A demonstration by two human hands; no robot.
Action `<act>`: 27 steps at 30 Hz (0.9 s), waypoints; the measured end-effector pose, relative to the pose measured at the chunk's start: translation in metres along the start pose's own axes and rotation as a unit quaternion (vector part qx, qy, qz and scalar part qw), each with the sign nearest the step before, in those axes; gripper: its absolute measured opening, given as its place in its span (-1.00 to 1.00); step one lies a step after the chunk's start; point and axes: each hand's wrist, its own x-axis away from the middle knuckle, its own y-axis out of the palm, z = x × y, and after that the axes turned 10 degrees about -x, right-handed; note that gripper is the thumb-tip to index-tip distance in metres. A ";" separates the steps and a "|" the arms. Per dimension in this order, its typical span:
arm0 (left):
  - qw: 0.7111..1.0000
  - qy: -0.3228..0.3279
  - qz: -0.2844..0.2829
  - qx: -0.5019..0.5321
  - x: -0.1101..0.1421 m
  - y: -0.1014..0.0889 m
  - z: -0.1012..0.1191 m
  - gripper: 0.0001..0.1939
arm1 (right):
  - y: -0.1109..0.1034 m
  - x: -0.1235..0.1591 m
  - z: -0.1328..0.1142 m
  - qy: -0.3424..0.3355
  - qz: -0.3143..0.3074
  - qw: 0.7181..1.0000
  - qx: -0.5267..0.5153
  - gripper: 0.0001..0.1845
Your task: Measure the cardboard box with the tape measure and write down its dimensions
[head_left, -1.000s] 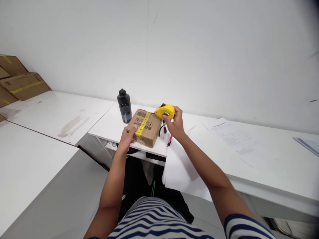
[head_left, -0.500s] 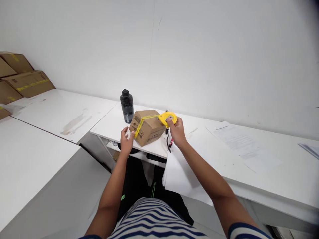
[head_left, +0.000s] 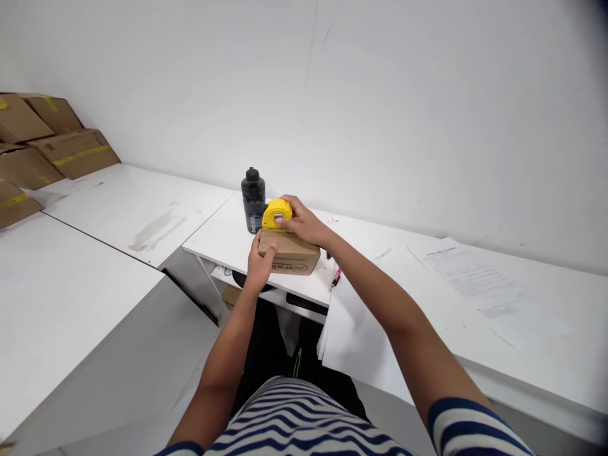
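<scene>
A small brown cardboard box sits near the front edge of the white desk, with black printing on the side facing me. My left hand grips its left end, thumb on the top and the fingers mostly hidden behind. In my right hand is a yellow tape measure, its case standing over the far left part of the box top. No long stretch of blade shows; whether a short piece is out I cannot tell. Just behind the tape measure stands a dark water bottle.
A red pen lies right of the box, beside a stack of white paper overhanging the desk edge. Printed sheets lie farther right. Several cardboard boxes are piled at the far left against the wall.
My right hand has brought the tape measure left, from the box's right side to above its far left part. The blade stretched over the box no longer shows. The box has turned.
</scene>
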 end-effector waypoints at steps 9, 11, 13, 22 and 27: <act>1.000 -0.002 -0.011 0.007 -0.001 -0.003 0.000 -0.26 | 0.010 0.012 -0.005 0.007 -0.009 0.991 0.132 -0.48; 0.999 0.030 -0.019 0.008 -0.002 -0.003 0.000 -0.27 | 0.005 0.015 -0.006 -0.006 -0.011 0.989 0.145 -0.52; 0.999 0.039 -0.029 -0.007 -0.003 -0.003 0.000 -0.34 | 0.000 0.017 -0.006 -0.014 -0.013 0.990 0.142 -0.52; 0.999 0.003 -0.004 -0.038 -0.006 -0.004 -0.004 -0.28 | 0.008 0.001 -0.004 0.001 -0.039 0.993 0.112 -0.53; 0.999 0.007 -0.020 -0.035 -0.003 -0.005 0.000 -0.20 | 0.011 -0.007 -0.012 -0.019 -0.069 0.986 0.152 -0.57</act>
